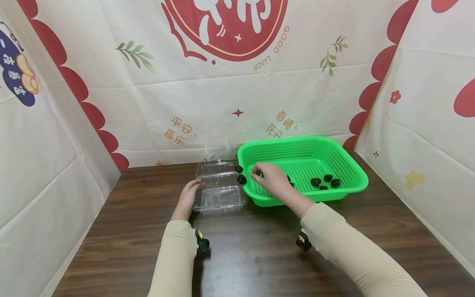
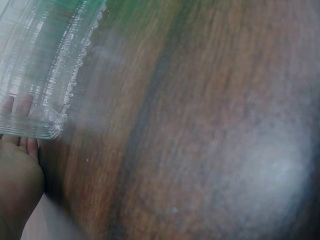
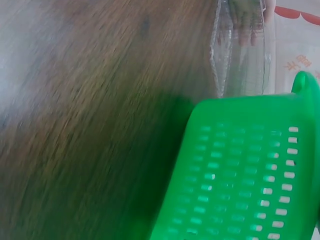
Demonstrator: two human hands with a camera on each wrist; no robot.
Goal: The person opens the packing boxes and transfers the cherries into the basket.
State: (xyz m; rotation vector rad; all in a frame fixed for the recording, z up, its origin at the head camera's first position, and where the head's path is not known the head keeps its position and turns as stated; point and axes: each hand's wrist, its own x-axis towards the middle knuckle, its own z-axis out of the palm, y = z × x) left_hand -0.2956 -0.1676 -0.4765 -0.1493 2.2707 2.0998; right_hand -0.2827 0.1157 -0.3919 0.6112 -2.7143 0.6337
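My left hand holds the left edge of a clear plastic box with its lid folded back. In the left wrist view, the fingers show through its clear wall. My right hand is over the left part of a green plastic basket, thumb and fingers bent towards each other. I cannot tell whether it holds anything. Just left of its fingertips, a small black wrinkled piece and another black piece overlap the basket's left rim. The right hand is out of its wrist view.
Several more black pieces lie in the basket, mostly on its right side. Box and basket stand side by side on a brown wooden table, close to the printed cloth at the back. Cloth also hangs on both sides.
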